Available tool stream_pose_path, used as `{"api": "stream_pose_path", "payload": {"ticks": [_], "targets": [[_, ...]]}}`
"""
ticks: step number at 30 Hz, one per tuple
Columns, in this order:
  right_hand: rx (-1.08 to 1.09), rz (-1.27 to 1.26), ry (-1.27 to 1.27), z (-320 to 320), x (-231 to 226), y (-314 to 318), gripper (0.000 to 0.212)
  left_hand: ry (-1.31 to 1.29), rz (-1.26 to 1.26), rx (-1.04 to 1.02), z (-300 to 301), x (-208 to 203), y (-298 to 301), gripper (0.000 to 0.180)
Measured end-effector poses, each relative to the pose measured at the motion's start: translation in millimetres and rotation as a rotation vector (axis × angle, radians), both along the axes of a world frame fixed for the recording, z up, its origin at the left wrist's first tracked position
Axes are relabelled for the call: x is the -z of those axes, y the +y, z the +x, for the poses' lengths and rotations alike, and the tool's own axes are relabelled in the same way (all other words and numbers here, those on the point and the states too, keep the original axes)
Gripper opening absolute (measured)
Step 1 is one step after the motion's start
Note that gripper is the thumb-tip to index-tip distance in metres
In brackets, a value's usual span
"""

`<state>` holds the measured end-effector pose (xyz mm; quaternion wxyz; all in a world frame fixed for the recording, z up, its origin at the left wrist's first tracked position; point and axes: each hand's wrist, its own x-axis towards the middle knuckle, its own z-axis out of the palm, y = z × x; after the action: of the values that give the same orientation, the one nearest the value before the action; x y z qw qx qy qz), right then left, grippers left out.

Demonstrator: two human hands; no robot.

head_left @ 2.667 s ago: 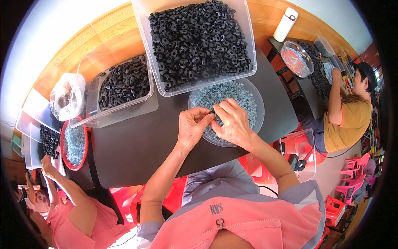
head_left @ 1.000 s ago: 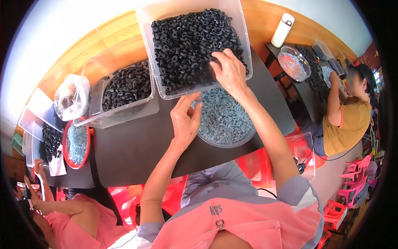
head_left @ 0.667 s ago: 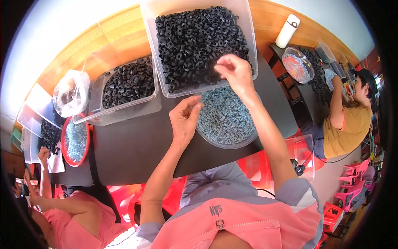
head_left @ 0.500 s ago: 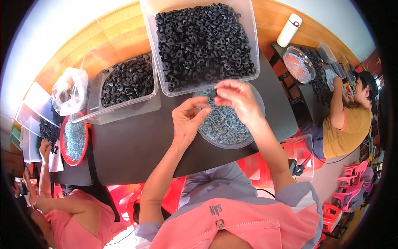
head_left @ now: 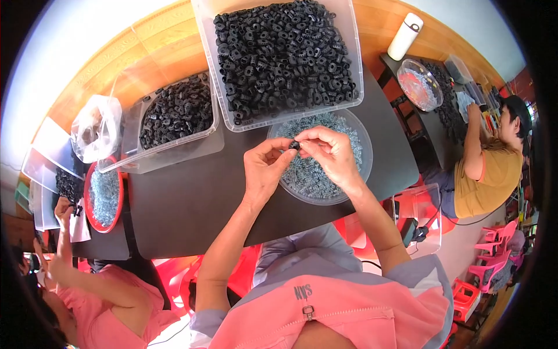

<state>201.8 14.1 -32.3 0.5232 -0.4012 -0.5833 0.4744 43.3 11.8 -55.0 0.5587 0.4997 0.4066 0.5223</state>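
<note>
Over the round clear bowl (head_left: 361, 170), my two hands meet at one small black plastic part (head_left: 294, 145). My left hand (head_left: 268, 166) pinches it from the left between thumb and fingers. From the other side, the fingertips of my right hand (head_left: 332, 152) close on the same part. Fingers cover much of it, so any smaller piece there is hidden. Many small blue-grey pieces (head_left: 317, 177), perhaps springs, fill the bowl below. Just beyond stands a big clear bin (head_left: 356, 58) heaped with similar black plastic parts (head_left: 285, 58).
A second clear bin (head_left: 195, 148) of black parts stands left on the dark table (head_left: 192, 209). Past it are a plastic bag (head_left: 97, 131) and a red basin (head_left: 121, 200). One co-worker (head_left: 116, 302) sits left, another (head_left: 485, 180) right, near a white bottle (head_left: 405, 36).
My right hand has come down toward me with the black part, and it now meets my left fingertips. The left hand has barely moved.
</note>
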Motion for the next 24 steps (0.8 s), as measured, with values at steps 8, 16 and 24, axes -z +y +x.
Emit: {"api": "stream_pose_path", "payload": {"ticks": [8, 16, 24], "targets": [[0.165, 0.136, -0.893, 37.9, 17.8, -3.4, 0.01, -0.087, 0.023, -0.011, 1.5, 2.2, 3.4, 0.016], [0.206, 0.174, -0.97, 27.6, 28.3, -13.4, 0.01, -0.092, -0.007, 0.006, 3.0, 3.7, 3.0, 0.015], [0.146, 0.096, -0.577, 40.1, 22.0, -9.0, 0.01, -0.057, -0.026, 0.025, 2.8, 2.6, 0.7, 0.015]]}}
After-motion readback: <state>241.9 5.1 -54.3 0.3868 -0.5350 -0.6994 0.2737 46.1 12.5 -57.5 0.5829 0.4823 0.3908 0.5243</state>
